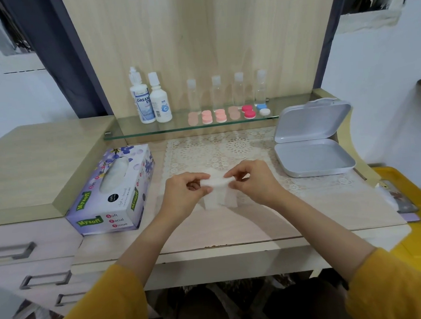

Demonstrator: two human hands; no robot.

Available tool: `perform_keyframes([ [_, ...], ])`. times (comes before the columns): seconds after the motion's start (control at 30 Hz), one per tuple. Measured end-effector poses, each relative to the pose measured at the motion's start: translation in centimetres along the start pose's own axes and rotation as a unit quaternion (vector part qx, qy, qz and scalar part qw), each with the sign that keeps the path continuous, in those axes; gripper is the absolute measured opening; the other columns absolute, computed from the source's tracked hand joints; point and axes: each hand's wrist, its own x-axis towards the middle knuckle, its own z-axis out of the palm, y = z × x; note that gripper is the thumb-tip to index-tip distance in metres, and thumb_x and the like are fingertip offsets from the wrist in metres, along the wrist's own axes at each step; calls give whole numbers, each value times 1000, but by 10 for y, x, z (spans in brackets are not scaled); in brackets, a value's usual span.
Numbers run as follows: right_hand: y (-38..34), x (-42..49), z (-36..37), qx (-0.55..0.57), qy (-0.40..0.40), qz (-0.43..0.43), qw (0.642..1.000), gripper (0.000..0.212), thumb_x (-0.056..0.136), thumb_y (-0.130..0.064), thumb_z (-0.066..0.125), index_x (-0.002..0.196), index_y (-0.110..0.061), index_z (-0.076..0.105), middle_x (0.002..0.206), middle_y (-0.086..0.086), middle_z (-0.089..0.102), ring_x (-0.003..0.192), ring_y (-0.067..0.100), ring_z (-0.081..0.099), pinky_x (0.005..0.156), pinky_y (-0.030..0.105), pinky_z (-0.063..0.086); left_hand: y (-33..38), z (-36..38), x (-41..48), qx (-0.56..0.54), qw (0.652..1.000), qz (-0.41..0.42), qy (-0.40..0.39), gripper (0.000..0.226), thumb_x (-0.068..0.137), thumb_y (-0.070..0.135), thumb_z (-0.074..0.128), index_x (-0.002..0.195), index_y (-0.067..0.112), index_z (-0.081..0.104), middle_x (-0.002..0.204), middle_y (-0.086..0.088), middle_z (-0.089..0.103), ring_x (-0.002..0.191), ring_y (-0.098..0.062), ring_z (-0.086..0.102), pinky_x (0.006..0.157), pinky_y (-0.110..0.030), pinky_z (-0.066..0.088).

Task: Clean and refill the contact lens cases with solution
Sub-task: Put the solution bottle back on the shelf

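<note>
The left hand pinched the upper left edge of a white tissue between thumb and fingertips, and the right hand pinched the upper right edge the same way. Each grip was therefore clamped on the tissue. The sheet hung just above the tabletop, its lower part drooping toward the near edge of a lace mat. Its top looked bunched, though whether it was being folded or opened could not be told.

Just left of the hands lay a tissue box. To the right an open grey box sat with its lid up and nothing visible inside.

The lens cases were in neither hand. They sat in a row on the glass shelf at the back, well apart from the hands: several pink, one red, one blue and white, all apparently capped. Two solution bottles stood at the row's left end, and four small clear bottles stood behind the cases.

The task seemed barely begun, with a wipe being readied and no case opened. The thin tissue could tear if the hands pulled apart too hard. A ragged edge might leave lint in a case. Reaching to the shelf, a wrist or sleeve might topple the slim clear bottles or push a case off the glass edge. Caps of like colour could also get swapped once several were off.
</note>
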Motion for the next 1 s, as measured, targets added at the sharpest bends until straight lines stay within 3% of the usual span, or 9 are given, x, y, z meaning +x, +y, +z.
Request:
perform_keyframes([
  [0.1, 4, 0, -4, 19, 21, -11, 1000, 17, 73, -2, 71, 69, -17, 66, 85, 5, 60, 83, 19, 57, 80, 30, 48, 0, 1, 1, 19, 1000, 20, 12, 12, 74, 3, 73, 84, 10, 72, 77, 6, 55, 64, -4, 51, 62, -9, 41],
  [0.2, 5, -4, -8, 124, -19, -7, 992, 22, 79, -3, 67, 72, -20, 55, 98, -2, 62, 99, 16, 60, 92, 29, 47, 0, 1, 3, -21, 999, 22, 10, 16, 77, 4, 70, 72, 19, 66, 79, 9, 60, 68, -3, 55, 65, -10, 43],
  [0.37, 9, -7, -1, 124, -51, 1, 991, 20, 78, 2, 67, 88, -15, 64, 75, -3, 63, 65, -1, 56, 62, 18, 45, -2, 7, 4, -60, 998, 7, -8, 23, 79, 3, 68, 69, 23, 64, 72, 4, 62, 63, -6, 53, 65, -24, 48],
  [0.47, 13, -4, -4, 26, 20, -20, 999, 20, 82, 3, 61, 96, -6, 72, 73, -5, 68, 61, -6, 52, 58, 8, 39, -8, 5, 1, -14, 1000, 8, -17, 10, 81, 8, 67, 87, 17, 69, 83, 8, 65, 67, 4, 55, 67, -12, 45],
  [0.6, 24, -4, -14, -151, 132, -151, 968, 34, 69, 13, 52, 90, -3, 74, 89, 11, 72, 82, 21, 69, 73, 14, 48, -29, -12, -3, 157, 987, 17, -36, 30, 90, 21, 57, 119, 14, 59, 131, -1, 52, 119, -14, 46, 100, -22, 32],
  [0.67, 35, -12, -8, -205, 94, -182, 957, 35, 64, 7, 51, 87, -6, 75, 89, 10, 73, 80, 24, 70, 71, 24, 54, -41, -19, -9, 228, 971, 0, -76, 39, 93, 24, 51, 131, 15, 49, 145, -1, 37, 133, -18, 30, 108, -23, 18],
  [0.73, 42, -27, 0, -231, 13, -155, 961, 32, 71, -3, 56, 97, -10, 73, 105, 8, 70, 96, 21, 67, 86, 29, 52, -50, -23, -15, 259, 960, -10, -106, 43, 96, 24, 45, 138, 16, 40, 150, 0, 28, 137, -18, 22, 110, -22, 12],
  [0.9, 40, -47, 3, -223, -73, -81, 969, 56, 82, -52, 44, 122, -17, 60, 133, -3, 53, 129, 9, 42, 107, 24, 31, -61, -25, -20, 298, 947, 1, -120, 46, 98, 25, 39, 142, 15, 31, 153, -2, 21, 141, -16, 14, 112, -23, 5],
  [1.0, 38, -46, 7, -243, -61, -80, 965, 37, 94, -32, 42, 127, -21, 56, 139, -3, 48, 133, 13, 37, 104, 26, 31, -63, -28, -20, 313, 944, -1, -108, 49, 97, 32, 41, 142, 18, 31, 153, -1, 21, 142, -17, 13, 113, -28, 6],
])
